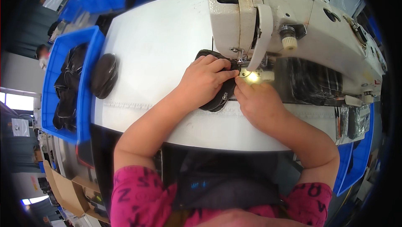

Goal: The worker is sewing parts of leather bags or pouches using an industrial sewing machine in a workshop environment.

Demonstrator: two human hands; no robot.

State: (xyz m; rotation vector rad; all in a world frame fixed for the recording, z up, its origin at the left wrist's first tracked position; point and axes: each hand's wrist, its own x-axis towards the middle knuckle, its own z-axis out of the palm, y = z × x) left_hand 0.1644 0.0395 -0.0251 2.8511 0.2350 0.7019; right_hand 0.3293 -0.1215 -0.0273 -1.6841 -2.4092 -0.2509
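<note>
Our left hand (203,82) curls over the dark pouch (215,103), grasping it; our right hand (261,103), fingers bunched, touches its edge, though whether it pinches we cannot tell. The pouch lies on the tabletop (159,30) by the machine (234,21): working this near, we could catch a fingertip, or pull unevenly and skew stitches.

From my remote seat I see a white table (155,30). The machine (293,13) stands across its right part, a zipped pouch (215,102) flat beneath the needle end. Another pouch (104,76) lies at the left edge, dark pieces (313,80) under the machine's arm, slim tools (336,122) at the right end.
</note>
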